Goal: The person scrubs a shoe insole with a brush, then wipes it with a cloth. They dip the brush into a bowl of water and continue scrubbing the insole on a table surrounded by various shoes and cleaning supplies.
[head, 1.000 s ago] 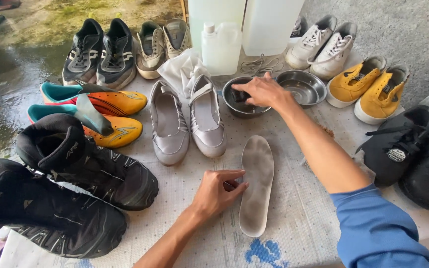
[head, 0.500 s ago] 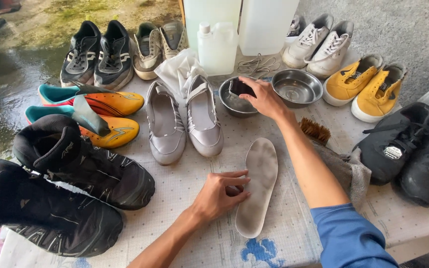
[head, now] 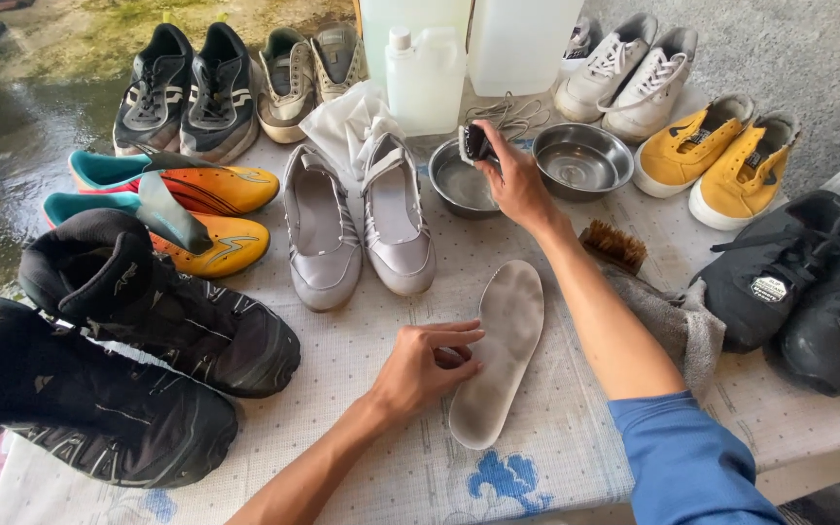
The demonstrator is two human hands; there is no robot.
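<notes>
A grey shoe insole [head: 501,342] lies flat on the patterned tablecloth [head: 556,447] near the front edge. My left hand [head: 423,367] rests on its left side, fingers curled against it. My right hand [head: 512,175] is raised over the left of two metal bowls [head: 459,185] and grips a small dark brush [head: 475,144]. The second metal bowl [head: 581,158] sits just to the right.
Shoes ring the table: black high-tops [head: 138,331] left, orange-teal boots [head: 182,209], silver flats [head: 357,219] centre, yellow sneakers [head: 717,156], white sneakers [head: 624,73], black sneakers [head: 809,277] right. White plastic jugs [head: 425,73] stand behind. A bristle brush [head: 614,245] and grey cloth [head: 678,326] lie right.
My right hand has lifted out of the left bowl with the small dark brush and drawn slightly toward me. My left hand stays on the insole.
</notes>
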